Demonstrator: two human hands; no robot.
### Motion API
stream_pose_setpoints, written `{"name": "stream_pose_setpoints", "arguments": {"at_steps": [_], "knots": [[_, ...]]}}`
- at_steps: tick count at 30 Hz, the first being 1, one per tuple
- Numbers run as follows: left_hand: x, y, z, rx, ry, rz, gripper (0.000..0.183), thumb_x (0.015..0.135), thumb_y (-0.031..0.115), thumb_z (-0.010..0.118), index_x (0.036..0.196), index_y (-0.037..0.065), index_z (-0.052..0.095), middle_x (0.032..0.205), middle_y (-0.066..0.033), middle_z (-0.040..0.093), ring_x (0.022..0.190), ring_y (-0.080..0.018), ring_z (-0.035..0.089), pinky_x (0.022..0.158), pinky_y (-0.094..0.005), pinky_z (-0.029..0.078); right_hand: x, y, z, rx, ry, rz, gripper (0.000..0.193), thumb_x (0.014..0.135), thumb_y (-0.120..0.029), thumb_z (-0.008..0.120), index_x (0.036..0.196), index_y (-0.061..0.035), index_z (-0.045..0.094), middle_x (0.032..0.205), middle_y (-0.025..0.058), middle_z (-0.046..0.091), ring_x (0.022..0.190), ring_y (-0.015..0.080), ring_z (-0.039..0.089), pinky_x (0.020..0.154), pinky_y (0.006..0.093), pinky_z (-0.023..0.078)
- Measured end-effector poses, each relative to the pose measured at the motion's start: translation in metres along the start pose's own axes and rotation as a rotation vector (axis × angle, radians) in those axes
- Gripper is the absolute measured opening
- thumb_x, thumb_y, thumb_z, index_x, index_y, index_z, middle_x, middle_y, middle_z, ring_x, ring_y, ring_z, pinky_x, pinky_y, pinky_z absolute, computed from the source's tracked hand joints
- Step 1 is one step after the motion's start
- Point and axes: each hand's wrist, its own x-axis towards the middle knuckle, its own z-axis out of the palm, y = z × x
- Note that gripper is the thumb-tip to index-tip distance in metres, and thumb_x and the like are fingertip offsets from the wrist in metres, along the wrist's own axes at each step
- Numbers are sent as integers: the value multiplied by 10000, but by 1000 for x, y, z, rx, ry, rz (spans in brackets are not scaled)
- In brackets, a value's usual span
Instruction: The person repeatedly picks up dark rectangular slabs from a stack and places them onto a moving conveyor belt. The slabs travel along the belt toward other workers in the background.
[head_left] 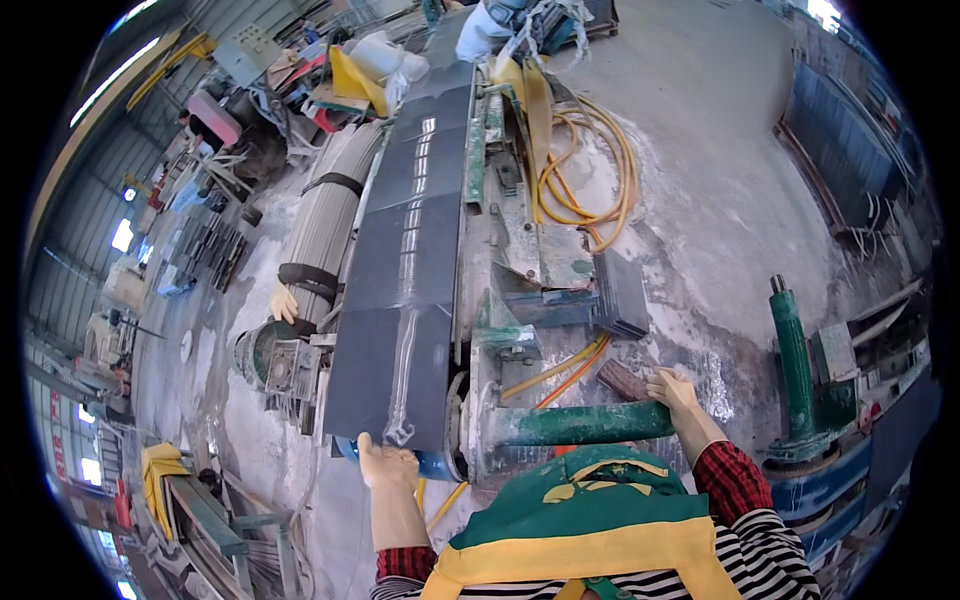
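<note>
Both of my hands wear pale cream gloves. My left hand (388, 465) is at the near end of a conveyor, against the front edge of a dark grey stone slab (390, 375). Its thumb points up and its fingers reach across to the right; their tips are hard to make out. Further dark slabs (412, 175) lie end to end behind that one, with a bright streak along them. My right hand (677, 395) rests at the right end of a thick green bar (585, 424), its fingers extended loosely and not wrapped round it.
Left of the conveyor lie a strapped grey bundle (322, 215), a loose glove (284, 302) and a motor (262, 355). To the right are a coiled yellow hose (628, 170), stacked dark slabs (622, 292), a brown block (622, 380) and a green post (793, 365).
</note>
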Motion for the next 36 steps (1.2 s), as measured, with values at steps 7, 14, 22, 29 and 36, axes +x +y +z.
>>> {"name": "stream_pose_setpoints", "arguments": {"at_steps": [7, 14, 22, 29, 36], "knots": [[-36, 48, 77, 89, -483, 121, 483, 988, 464, 525, 1308, 106, 575, 1349, -87, 602, 1116, -242, 625, 814, -365, 567, -10, -1, -14, 130, -11, 11, 330, 988, -199, 621, 1259, -13, 594, 1022, 125, 708, 815, 197, 713, 705, 290, 610], [-31, 26, 91, 3, -295, 84, 528, 813, 206, 641, 1295, 4, 566, 1280, -162, 636, 1148, -368, 612, 1059, -508, 463, -60, -23, 36, 59, 73, 39, 338, 994, -229, 615, 1256, -15, 609, 1113, 145, 711, 907, 218, 717, 787, 302, 611], [-95, 48, 97, 175, -637, 186, 617, 764, 195, 651, 1319, -48, 533, 1285, -187, 621, 1170, -367, 596, 1065, -495, 449, -99, -53, 27, 46, -51, -86, 374, 1019, -233, 587, 1308, 6, 584, 1203, 162, 682, 1051, 230, 686, 908, 328, 575], [-140, 0, 139, 248, -789, -41, 653, 799, 215, 653, 1359, -69, 475, 1284, -194, 604, 1115, -347, 606, 991, -479, 491, -155, -107, 104, 148, -591, 12, 605, 1008, -368, 585, 1483, -28, 429, 1398, 210, 570, 1236, 313, 598, 1071, 399, 468], [-173, -145, 201, 429, -890, -614, 571, 776, 184, 617, 1287, -56, 529, 1092, -187, 701, 860, -297, 706, 798, -441, 603, -210, -124, 52, 712, -564, 112, 577, 969, -308, 655, 1393, 50, 494, 1394, 198, 573, 1230, 304, 591, 1115, 443, 420]]}}
